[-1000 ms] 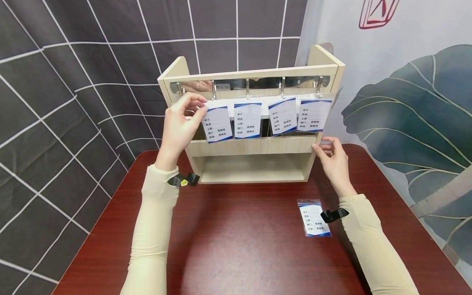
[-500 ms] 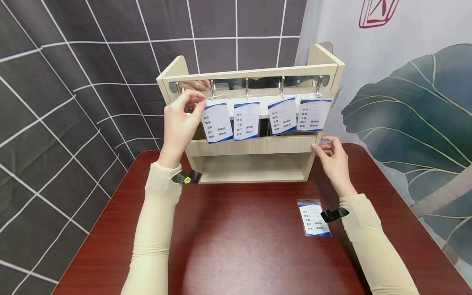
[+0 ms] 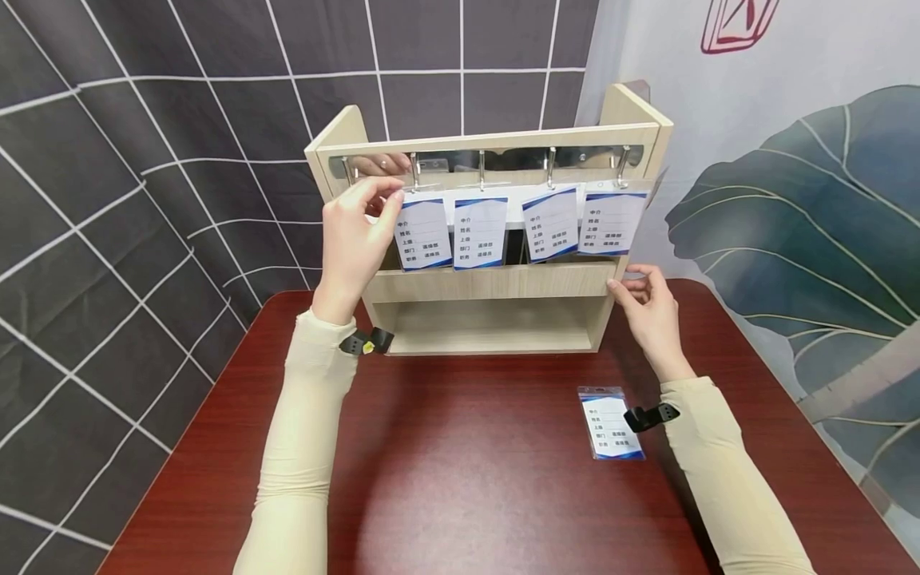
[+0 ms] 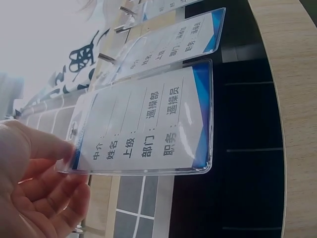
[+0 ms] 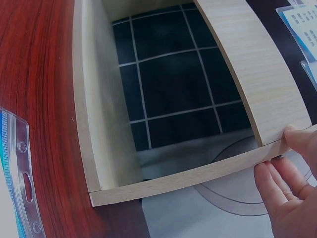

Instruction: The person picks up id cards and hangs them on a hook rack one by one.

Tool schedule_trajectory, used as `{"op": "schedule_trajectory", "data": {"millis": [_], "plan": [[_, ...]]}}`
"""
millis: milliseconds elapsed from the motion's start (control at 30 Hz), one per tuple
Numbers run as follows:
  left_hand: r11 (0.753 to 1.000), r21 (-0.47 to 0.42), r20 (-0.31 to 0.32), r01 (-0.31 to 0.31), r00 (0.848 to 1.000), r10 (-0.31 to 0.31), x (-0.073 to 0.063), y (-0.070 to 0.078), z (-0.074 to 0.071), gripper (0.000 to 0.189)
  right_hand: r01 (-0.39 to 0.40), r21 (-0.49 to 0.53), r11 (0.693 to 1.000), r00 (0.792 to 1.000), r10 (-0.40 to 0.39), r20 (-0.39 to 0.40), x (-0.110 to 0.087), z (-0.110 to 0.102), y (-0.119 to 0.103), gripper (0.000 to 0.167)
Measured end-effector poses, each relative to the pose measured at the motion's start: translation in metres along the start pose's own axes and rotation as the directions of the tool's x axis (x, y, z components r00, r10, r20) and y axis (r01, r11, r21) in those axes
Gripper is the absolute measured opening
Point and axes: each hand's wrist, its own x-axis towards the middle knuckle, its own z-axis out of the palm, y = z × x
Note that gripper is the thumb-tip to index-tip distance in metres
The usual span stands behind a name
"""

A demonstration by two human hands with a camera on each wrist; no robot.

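Observation:
My left hand (image 3: 354, 239) pinches the upper left corner of a clear-sleeved name badge (image 3: 424, 233) between thumb and fingers, just below the second hook (image 3: 414, 170) from the left. In the left wrist view, the thumb and fingertips hold the slotted top end of that badge (image 4: 143, 124). Three more badges hang in a row to its right, the nearest being a white and blue badge (image 3: 480, 231). My right hand (image 3: 652, 315) grips the right side panel (image 5: 198, 171) of the wooden shelf (image 3: 496, 283), thumb on its front edge and fingers behind.
Another badge (image 3: 611, 425) lies flat on the red-brown table (image 3: 460, 463), beside the right wrist. A metal hook strip (image 3: 517, 160) runs along the shelf's top front. Behind stands a dark curtain with white grid lines (image 3: 417, 48).
My left hand has shifted slightly right, and the badge it holds sits a little higher, its lower edge raised. The right hand stays on the side panel.

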Motion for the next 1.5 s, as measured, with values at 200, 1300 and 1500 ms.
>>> {"op": "schedule_trajectory", "data": {"millis": [200,1300,1500], "plan": [[1.0,0.016,0.003,-0.012,1.0,0.012,0.001,-0.001,0.0,0.016,0.004,0.006,1.0,1.0,-0.004,-0.006,-0.001,0.0,-0.001,0.044],[0.991,0.084,0.019,0.102,0.994,-0.104,0.008,0.011,-0.001,0.017,-0.008,0.0,1.0,1.0,0.008,-0.006,-0.001,0.0,-0.003,0.046],[0.989,0.09,0.021,0.119,0.992,-0.122,0.009,0.013,-0.001,0.017,-0.01,-0.008,1.0,1.0,0.01,-0.011,-0.001,0.001,0.0,0.045]]}}
